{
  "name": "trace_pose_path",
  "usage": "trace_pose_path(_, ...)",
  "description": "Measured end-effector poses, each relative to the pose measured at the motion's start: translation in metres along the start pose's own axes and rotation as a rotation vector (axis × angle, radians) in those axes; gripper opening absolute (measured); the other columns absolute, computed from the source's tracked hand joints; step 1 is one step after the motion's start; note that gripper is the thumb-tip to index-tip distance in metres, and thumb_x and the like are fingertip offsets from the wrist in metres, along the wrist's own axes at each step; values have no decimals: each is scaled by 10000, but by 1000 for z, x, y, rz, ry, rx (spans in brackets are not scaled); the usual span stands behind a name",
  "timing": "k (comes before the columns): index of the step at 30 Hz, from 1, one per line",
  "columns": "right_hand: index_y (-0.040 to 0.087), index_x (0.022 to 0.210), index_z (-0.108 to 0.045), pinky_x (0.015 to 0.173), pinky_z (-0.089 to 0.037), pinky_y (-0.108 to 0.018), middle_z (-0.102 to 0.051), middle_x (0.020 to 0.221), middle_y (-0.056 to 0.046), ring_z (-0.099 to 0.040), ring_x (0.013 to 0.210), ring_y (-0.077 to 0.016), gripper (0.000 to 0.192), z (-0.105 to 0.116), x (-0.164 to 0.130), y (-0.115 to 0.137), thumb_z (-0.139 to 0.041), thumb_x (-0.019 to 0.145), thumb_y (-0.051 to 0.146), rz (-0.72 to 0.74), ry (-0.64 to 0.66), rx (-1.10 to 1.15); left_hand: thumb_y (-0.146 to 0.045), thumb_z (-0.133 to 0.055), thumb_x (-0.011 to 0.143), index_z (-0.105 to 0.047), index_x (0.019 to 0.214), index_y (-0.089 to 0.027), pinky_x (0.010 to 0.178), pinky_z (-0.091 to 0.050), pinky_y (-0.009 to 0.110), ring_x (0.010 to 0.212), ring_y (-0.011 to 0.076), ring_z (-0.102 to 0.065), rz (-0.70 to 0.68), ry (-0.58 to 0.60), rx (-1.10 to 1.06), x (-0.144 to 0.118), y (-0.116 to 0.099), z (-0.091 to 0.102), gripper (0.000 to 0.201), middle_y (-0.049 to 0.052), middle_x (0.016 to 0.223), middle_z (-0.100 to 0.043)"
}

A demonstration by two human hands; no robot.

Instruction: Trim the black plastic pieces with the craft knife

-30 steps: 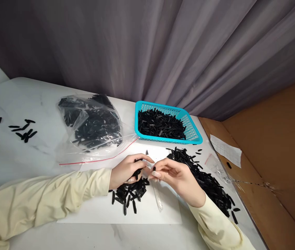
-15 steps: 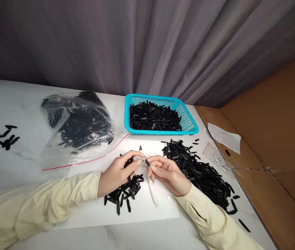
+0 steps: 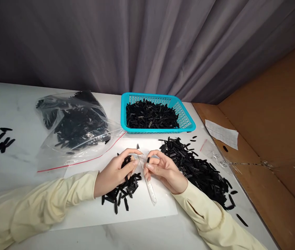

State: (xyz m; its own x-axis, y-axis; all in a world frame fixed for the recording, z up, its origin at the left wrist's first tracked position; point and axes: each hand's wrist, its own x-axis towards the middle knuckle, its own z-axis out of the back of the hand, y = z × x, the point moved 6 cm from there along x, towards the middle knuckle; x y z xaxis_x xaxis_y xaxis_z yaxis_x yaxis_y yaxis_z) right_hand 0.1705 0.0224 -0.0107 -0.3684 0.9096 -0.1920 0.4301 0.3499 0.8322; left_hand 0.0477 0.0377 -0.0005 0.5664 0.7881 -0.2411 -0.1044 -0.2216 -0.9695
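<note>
Shifted slightly apart: left hand [image 3: 114,172], clenched on black strips [image 3: 126,163]; right hand [image 3: 164,170], pinching one black piece [image 3: 148,160]. White marble surface [image 3: 19,111]; turquoise basket [image 3: 189,121] at far edge; grey curtain [image 3: 137,45] behind.

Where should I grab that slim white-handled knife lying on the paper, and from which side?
Take the knife by its pale handle, the end nearest you, coming from above with the right hand. It lies flat on the white sheet, its dark pointed blade aimed away toward the basket, so the near end looks safest and is clear of the black pieces.
</note>
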Motion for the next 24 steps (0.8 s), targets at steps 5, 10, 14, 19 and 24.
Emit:
trace_pose_path(5, 181, 698, -429, 410, -424, -205, -665, 559, 3, -562, 408, -104, 275, 3, 0, -2, -699, 710, 231, 21, -58, -23, -327, -439, 871, -450, 1065, -182, 374, -230, 191, 447, 73, -337, -35, 31, 37, 0, -1, -1, 243, -66, 569, -403)
trace_pose_path(10, 147, 664, -529, 463, -450, -205, -681, 604, -4, -561, 438, -77, 215, 7, -1, -3, -739, 656, 189, 61, -144, -35, -310, -428, 880, -447, 1066, -183, 408, -260, 199, 477, 76, -378, -78, 78, 89, 1, -2, -4, 226, -57, 606, -433)
trace_pose_path(14, 132, 745, -637, 566, -486, -234, -689, 668, -20, -599, 539, -88, 123, 3, -1, -2, -715, 686, 207, 22, -116, -33, -312, -418, 885, -447, 1073, -178, 426, -271, 207, 447, 68, -349, -72, 70, 101, 0, -3, -3, 233, -67, 599, -426)
trace_pose_path(19, 128, 800, -654, 600, -495, -252, -689, 684, -34, -615, 579, -106, 127, -1, -2, -1, -687, 714, 214, -18, -69, -8, -326, -407, 889, -448, 1074, -181, 443, -279, 212, 446, 69, -345, -72, 72, 85, 0, -3, -3, 238, -71, 589, -420)
trace_pose_path(24, 138, 830, -625, 595, -491, -268, -675, 704, -29, -611, 586, -120, 156, -2, -1, -1, -687, 710, 216, -29, -56, -5, -308, -383, 899, -439, 1078, -184, 474, -301, 214, 463, 74, -352, -88, 76, 65, 0, -2, -3, 224, -75, 572, -406)
